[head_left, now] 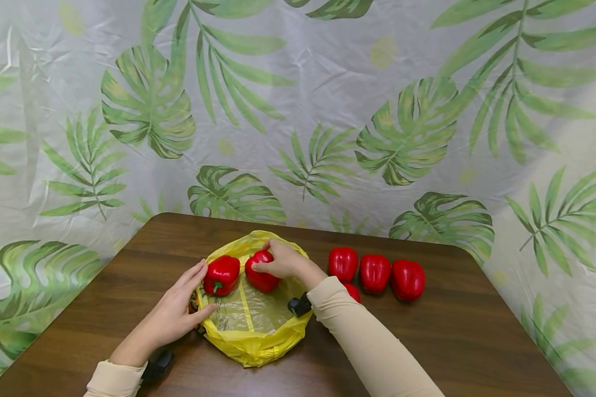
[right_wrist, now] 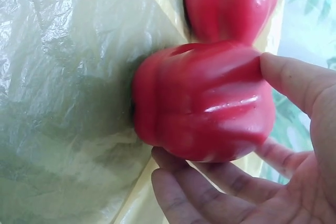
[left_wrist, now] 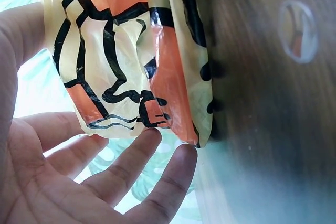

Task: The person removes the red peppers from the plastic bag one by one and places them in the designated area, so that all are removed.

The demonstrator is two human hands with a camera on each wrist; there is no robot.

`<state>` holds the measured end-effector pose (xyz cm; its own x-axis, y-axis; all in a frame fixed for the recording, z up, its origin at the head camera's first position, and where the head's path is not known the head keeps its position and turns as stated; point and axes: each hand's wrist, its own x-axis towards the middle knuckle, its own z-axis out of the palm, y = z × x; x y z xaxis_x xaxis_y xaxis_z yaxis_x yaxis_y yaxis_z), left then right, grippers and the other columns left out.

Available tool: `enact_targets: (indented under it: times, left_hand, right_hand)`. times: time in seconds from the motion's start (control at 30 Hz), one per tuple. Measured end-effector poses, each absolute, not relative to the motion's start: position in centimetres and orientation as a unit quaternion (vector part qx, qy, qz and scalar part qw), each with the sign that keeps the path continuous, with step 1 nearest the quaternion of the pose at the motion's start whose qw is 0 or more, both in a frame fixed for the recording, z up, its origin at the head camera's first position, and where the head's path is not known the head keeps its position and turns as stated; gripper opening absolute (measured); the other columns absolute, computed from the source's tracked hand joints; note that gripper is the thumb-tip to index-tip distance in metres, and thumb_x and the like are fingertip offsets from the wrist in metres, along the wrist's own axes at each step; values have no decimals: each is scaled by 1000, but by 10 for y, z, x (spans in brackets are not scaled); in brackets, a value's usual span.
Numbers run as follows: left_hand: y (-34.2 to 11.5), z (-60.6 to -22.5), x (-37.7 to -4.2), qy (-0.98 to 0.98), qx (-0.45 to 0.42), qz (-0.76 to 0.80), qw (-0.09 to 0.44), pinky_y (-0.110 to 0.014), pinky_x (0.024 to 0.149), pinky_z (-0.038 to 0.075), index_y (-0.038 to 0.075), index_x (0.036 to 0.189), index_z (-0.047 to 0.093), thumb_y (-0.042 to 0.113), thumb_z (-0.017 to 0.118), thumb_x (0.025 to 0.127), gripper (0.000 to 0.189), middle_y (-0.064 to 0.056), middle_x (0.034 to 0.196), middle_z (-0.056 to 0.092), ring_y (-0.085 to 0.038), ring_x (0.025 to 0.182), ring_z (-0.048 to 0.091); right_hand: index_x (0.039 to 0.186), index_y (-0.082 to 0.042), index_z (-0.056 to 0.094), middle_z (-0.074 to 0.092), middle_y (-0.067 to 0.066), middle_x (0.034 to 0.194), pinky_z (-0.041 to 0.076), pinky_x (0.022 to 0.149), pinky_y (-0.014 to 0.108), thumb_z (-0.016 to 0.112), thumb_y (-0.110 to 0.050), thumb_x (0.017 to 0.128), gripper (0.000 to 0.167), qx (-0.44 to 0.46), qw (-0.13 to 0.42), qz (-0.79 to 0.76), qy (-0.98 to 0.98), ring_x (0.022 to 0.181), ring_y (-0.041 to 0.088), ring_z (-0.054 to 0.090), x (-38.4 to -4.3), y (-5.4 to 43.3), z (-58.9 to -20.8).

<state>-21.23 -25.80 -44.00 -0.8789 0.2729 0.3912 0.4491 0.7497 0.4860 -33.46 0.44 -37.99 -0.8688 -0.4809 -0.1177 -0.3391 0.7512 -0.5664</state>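
Note:
A yellow plastic bag (head_left: 258,350) stands on the table with its mouth spread wide. Inside, at its left side, lies a red bell pepper (head_left: 222,273) with a green stem. My right hand (head_left: 284,261) holds another red bell pepper (head_left: 261,280) within the bag's mouth, thumb on one side and fingers on the other. In the right wrist view this held pepper (right_wrist: 205,103) appears against the first pepper (right_wrist: 231,3). My left hand (head_left: 174,309) rests at the bag's left edge, fingers extended. The left wrist view has its fingertips touching the bag's printed outside (left_wrist: 121,72).
To the right of the bag stand three red bell peppers in a row, among them the rightmost pepper (head_left: 408,280). One more pepper (head_left: 352,292) is partly hidden by my right sleeve. Behind the brown wooden table (head_left: 457,342) hangs a leaf-patterned curtain (head_left: 323,82).

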Motion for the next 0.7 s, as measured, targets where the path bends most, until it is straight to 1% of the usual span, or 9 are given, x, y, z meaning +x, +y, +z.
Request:
enact_targets:
  times: [0.2,0.3,0.37,0.53,0.7]
  left_hand:
    - [-258,-440,-212,-924,-194,-294,147,-66,115,45,-9,159,43,27,84,95,85,-25,169,38,-48,151,46]
    - [-258,-439,-212,-924,-196,-294,148,-66,115,45,-10,159,43,27,84,95,85,-26,169,38,-49,151,46]
    - [-258,-439,-212,-924,-196,-294,148,-66,115,45,-10,159,43,27,84,95,85,-26,169,38,-49,151,46]
    - [-258,-439,-211,-924,-198,-293,148,-66,115,45,-10,159,43,27,84,95,85,-26,169,38,-49,151,46]
    - [-258,-439,-211,-923,-198,-295,147,-66,115,45,-9,160,43,28,84,95,85,-26,169,38,-49,151,46]
  right_hand:
    - [141,-5,52,68,11,119,56,86,33,74,-38,101,56,-216,128,-288,924,96,21,61,-332,6,-377]
    - [141,-7,51,67,10,117,57,83,33,74,-40,101,56,-211,127,-296,923,94,20,62,-329,8,-374]
    - [140,-8,51,68,10,117,59,84,34,74,-41,101,56,-210,126,-299,922,94,21,63,-328,9,-372]
    - [141,-9,51,70,13,123,63,91,39,74,-43,101,57,-211,122,-301,922,101,24,69,-323,12,-368]
    - [140,-13,51,72,15,126,65,89,41,75,-44,99,56,-209,118,-312,919,101,25,73,-317,17,-363]
